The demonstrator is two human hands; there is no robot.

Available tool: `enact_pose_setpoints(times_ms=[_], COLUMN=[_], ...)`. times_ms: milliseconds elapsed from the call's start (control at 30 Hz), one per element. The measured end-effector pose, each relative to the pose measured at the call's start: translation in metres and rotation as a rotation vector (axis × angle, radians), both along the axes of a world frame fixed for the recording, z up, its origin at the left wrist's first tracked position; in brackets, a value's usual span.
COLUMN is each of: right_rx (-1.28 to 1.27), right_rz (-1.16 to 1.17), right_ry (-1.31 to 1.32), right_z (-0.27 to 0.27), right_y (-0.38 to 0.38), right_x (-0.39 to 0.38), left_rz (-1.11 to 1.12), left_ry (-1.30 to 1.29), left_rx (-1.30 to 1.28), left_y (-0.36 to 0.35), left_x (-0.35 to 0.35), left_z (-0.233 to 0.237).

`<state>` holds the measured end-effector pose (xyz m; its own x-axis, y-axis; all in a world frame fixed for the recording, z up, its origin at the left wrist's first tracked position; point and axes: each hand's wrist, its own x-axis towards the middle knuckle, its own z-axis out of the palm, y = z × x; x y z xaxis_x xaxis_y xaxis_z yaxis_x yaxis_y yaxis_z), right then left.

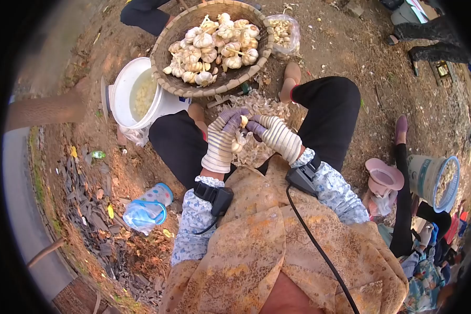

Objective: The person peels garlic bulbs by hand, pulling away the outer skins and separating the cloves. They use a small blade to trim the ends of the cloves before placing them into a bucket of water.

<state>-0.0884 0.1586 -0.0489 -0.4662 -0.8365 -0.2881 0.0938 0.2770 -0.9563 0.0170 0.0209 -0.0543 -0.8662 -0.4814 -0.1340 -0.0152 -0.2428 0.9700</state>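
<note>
My left hand [222,137], in a striped glove with purple fingertips, is closed on a garlic clove [244,121]. On the clove's other side, the closed fingertips of my right hand [273,135], gloved alike, touch or nearly touch it. More pale garlic [237,146] shows just below, beside my left palm; how it is held is partly hidden. Garlic skins [256,107] lie on the ground between my legs. Beyond my hands, a woven basket [159,68] holds a heap of garlic bulbs [209,44].
A white bucket [119,97] with peeled cloves in liquid stands left of the basket. A plastic bag [283,36] of garlic is at its right. A dotted cup [159,196] lies lower left. Other people's legs [401,199], a pink hat [384,175] and a bucket [423,175] are at right.
</note>
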Motion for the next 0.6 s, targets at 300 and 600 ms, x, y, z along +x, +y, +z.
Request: enact_pose_setpoints(times_ms=[300, 600], right_rx=[-0.081, -0.069], right_rz=[-0.079, -0.016], right_ry=[-0.274, -0.18], right_z=[0.008, 0.006], right_y=[0.008, 0.006], right_x=[-0.001, -0.001], left_rz=[-0.069, -0.118], left_ry=[-0.004, -0.12], left_rx=[0.776, 0.486], left_y=[-0.016, -0.023], left_x=[-0.004, 0.004], left_z=[-0.009, -0.016])
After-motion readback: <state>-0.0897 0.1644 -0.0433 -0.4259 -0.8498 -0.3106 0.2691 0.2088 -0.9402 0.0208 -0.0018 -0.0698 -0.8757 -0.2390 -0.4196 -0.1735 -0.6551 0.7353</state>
